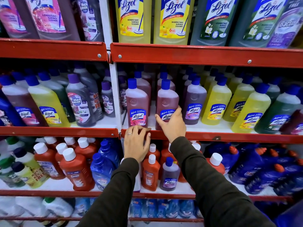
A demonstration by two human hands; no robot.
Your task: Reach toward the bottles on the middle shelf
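Observation:
My right hand (172, 122) grips the lower part of a pink Lizol bottle (167, 99) with a blue cap, thumb on the left side and fingers round the right. That bottle stands at the front of the middle shelf. A second pink Lizol bottle (137, 102) stands just to its left. My left hand (136, 142), with a ring on one finger, rests on the shelf's red front rail (229, 136) right below this second bottle, fingers curved over the edge. Both arms wear dark sleeves.
Purple (194, 102), yellow (216, 105) and green (278, 112) Lizol bottles fill the shelf to the right. Max Kleen bottles (80, 102) stand left of the white upright (115, 95). Large bottles line the top shelf; red Bactin bottles (77, 169) and blue bottles (262, 167) crowd the shelf below.

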